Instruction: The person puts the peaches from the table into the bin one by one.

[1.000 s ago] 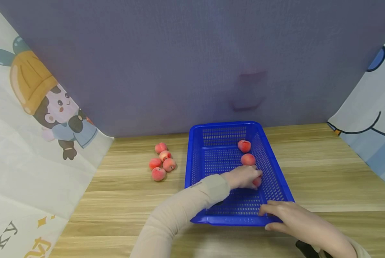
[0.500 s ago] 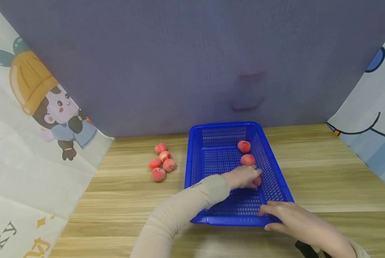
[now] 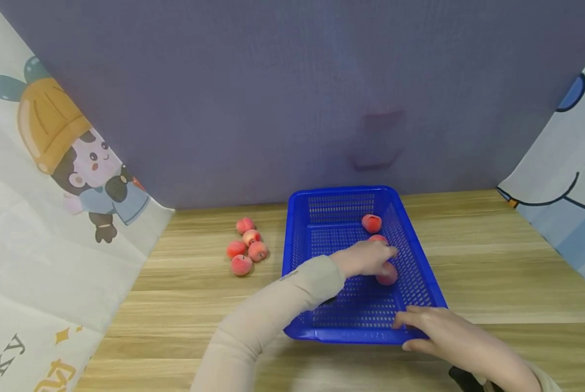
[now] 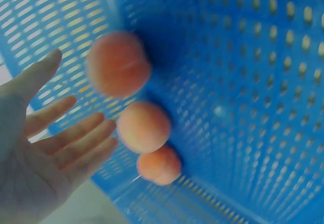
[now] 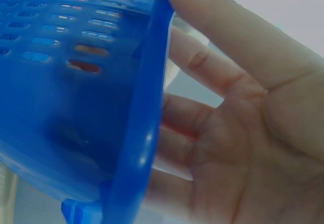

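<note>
A blue plastic basket (image 3: 343,335) with slotted walls holds three peaches in a row along its right side. The far peach (image 3: 371,223) is in full view, while the middle peach (image 3: 378,238) is partly covered by my left hand (image 3: 367,257). Nearest me lies another peach (image 3: 387,275), just below that hand. In the left wrist view the left fingers are spread and straight, apart from the near peach (image 4: 119,64). My right hand (image 3: 439,329) grips the basket's near right corner, fingers over the rim (image 5: 147,127) and thumb outside.
Several peaches (image 3: 257,251) lie clustered on the wooden table (image 3: 184,305), left of the basket. A grey-blue panel (image 3: 253,109) stands behind the table. Printed white sheets (image 3: 23,272) flank both sides.
My left hand has let go of the near peach and lifted slightly away, toward the back left. More of that peach shows. The right hand has stayed on the corner.
</note>
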Available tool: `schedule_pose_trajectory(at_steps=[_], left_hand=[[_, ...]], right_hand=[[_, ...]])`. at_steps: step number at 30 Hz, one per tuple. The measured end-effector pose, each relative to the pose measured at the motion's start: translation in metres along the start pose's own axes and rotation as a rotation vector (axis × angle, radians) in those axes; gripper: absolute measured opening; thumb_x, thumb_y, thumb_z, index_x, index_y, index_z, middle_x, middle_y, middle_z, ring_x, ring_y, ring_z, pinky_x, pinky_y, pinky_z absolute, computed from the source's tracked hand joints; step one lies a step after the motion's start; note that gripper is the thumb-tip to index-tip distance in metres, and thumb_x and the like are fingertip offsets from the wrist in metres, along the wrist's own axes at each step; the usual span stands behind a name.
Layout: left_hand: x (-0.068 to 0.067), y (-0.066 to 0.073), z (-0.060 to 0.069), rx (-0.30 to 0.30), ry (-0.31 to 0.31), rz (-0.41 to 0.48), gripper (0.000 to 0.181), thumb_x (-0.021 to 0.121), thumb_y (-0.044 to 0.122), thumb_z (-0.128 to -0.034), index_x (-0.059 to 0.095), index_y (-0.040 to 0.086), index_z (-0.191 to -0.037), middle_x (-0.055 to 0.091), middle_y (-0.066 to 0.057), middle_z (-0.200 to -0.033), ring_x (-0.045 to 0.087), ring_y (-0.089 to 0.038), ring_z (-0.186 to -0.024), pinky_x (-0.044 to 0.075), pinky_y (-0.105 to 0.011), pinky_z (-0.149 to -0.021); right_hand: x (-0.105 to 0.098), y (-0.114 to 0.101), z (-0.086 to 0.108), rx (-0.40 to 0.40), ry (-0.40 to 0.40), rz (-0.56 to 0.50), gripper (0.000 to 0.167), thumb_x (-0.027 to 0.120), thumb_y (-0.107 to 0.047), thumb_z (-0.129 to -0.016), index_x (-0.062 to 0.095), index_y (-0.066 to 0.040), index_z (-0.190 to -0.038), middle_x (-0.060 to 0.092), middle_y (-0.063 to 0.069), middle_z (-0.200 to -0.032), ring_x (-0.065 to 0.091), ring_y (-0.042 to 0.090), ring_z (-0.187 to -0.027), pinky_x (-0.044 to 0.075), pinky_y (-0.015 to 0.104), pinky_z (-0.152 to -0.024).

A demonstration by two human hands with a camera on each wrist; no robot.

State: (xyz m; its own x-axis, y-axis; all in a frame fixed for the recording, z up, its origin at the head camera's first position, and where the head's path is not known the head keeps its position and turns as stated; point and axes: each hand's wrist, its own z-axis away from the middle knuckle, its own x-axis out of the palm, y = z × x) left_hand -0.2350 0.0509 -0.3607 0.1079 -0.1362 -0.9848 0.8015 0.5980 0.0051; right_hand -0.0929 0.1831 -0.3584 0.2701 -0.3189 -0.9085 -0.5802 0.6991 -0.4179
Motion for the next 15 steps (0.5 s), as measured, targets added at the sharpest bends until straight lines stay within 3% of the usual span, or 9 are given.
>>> schedule_pose_trajectory(at_steps=[3,10,15], left_hand=[[-0.011,-0.003,0.007,0.019,0.002,-0.018,0.034,0.061,0.033,-0.0811,0.059,0.016,-0.111,0.059,0.006,-0.104,0.054,-0.005,-0.093,0.045,-0.018,-0.075],[-0.031,-0.012,0.025,0.051,-0.002,0.007,0.024,0.062,0.034,-0.0808,0.060,0.013,-0.094,0.053,0.007,-0.083,0.047,-0.006,-0.073,0.041,-0.019,-0.065],[-0.044,-0.018,0.042,0.004,-0.018,0.028,0.035,0.062,0.035,-0.0804,0.058,0.015,-0.108,0.058,0.006,-0.093,0.053,-0.008,-0.087,0.043,-0.020,-0.076]], right_hand=[[0.000,0.000,0.000,-0.006,0.009,0.003,0.017,0.064,-0.031,-0.077,0.060,-0.024,-0.092,0.059,-0.010,-0.091,0.057,0.009,-0.082,0.048,0.032,-0.065],[0.000,0.000,0.000,0.003,0.001,0.004,0.017,0.063,-0.032,-0.078,0.060,-0.024,-0.092,0.059,-0.010,-0.091,0.057,0.010,-0.082,0.048,0.032,-0.064],[0.000,-0.001,0.000,-0.012,0.015,0.009,0.017,0.064,-0.029,-0.077,0.060,-0.023,-0.092,0.058,-0.011,-0.090,0.056,0.007,-0.080,0.048,0.031,-0.063]])
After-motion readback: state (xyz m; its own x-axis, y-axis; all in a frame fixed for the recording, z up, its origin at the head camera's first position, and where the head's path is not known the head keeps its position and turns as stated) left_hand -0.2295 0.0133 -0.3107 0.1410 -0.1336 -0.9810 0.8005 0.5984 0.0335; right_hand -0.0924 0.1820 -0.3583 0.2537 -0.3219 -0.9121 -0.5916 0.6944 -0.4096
